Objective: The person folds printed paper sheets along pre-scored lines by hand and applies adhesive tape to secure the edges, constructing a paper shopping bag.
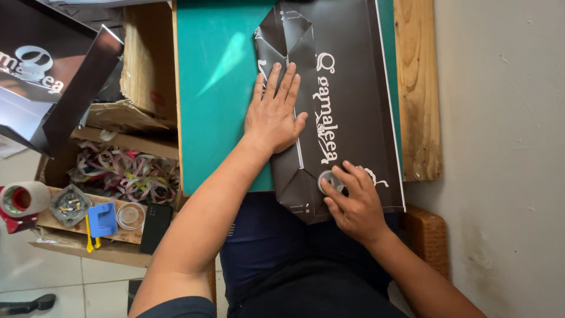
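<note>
We see one flat dark paper bag lying folded on the green surface at the centre of the frame. Our left hand lies open and flat, fingers spread, pressing the bag's folded left edge. Our right hand grips one small roll of clear tape against the bag's lower end. At lower left we count one large tape roll, one ashtray, one blue dispenser, one clear round lid and one black phone. Paper scraps fill a box above them.
</note>
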